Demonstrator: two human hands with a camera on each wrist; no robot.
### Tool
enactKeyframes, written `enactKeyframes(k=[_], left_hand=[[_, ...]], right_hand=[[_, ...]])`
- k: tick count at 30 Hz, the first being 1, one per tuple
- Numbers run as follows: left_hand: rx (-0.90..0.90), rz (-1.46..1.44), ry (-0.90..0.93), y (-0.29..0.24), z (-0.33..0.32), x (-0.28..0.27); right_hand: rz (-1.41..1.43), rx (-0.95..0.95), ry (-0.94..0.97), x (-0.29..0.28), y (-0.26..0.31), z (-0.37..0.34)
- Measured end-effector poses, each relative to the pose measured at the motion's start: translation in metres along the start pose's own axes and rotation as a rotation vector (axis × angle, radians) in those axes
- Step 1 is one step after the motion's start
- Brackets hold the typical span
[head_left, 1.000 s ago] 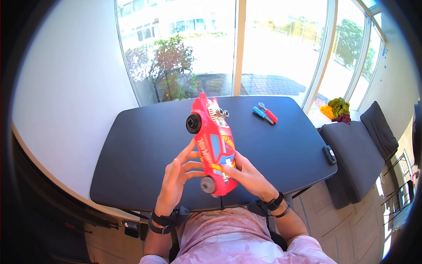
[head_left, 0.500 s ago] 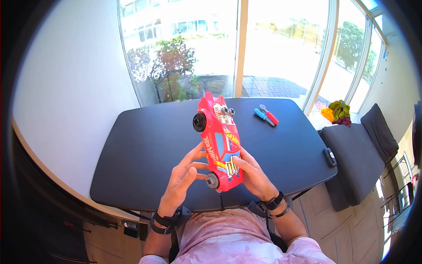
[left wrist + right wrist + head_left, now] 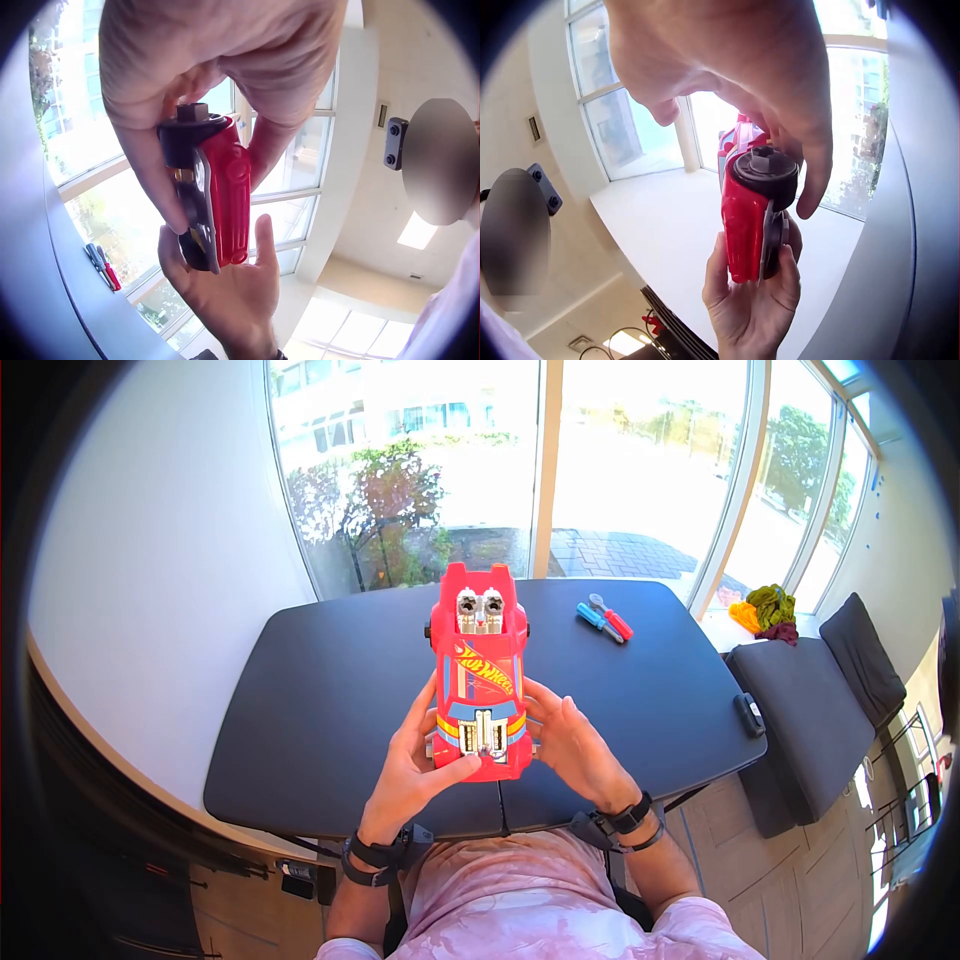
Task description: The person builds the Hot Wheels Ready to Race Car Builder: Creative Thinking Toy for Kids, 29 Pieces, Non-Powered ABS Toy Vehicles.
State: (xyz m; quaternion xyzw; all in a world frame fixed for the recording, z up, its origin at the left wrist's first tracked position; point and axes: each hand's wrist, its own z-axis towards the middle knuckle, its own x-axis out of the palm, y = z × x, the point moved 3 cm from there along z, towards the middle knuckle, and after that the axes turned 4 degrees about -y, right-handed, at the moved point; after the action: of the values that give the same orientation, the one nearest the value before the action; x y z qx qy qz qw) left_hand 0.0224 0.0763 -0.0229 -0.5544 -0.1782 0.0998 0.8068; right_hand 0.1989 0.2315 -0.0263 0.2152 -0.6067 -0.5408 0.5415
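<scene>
A red toy car [image 3: 482,680] with yellow lettering and silver engine parts is held up above the table, its roof facing the head camera. My left hand [image 3: 412,765] grips its lower left side, thumb over the near end; in the left wrist view the left hand [image 3: 217,67] has thumb and fingers on both faces of the car [image 3: 229,195]. My right hand [image 3: 580,750] is at the car's right side, thumb raised, fingers relaxed against or near it. In the right wrist view, the right hand [image 3: 727,67] is beside a black wheel [image 3: 765,174].
On the dark table [image 3: 330,700], a blue-handled screwdriver [image 3: 597,620] and a red-handled tool [image 3: 613,622] lie near the far edge. A black object [image 3: 748,714] sits at the right edge. Coloured cloths [image 3: 770,610] are heaped by the window, beyond a dark seat [image 3: 800,710].
The car has turned from showing its left side to showing its roof. My left thumb has come onto its near end, while my right thumb has lifted off.
</scene>
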Motion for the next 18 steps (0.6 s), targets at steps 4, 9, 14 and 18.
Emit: enactKeyframes(k=[4, 9, 14, 18], left_hand=[[-0.02, -0.03, -0.02, -0.001, 0.0, 0.0], [-0.025, -0.039, -0.015, -0.002, 0.0, 0.001], [0.022, 0.024, 0.019, 0.001, 0.002, 0.002], [0.085, 0.202, 0.009, 0.005, 0.002, -0.002]], right_hand=[[-0.037, -0.021, 0.006, 0.001, 0.002, 0.0], [-0.03, -0.043, 0.005, 0.006, 0.005, 0.004], [-0.165, -0.093, -0.076, 0.01, 0.004, 0.008], [-0.298, -0.161, -0.094, 0.003, 0.004, 0.01]])
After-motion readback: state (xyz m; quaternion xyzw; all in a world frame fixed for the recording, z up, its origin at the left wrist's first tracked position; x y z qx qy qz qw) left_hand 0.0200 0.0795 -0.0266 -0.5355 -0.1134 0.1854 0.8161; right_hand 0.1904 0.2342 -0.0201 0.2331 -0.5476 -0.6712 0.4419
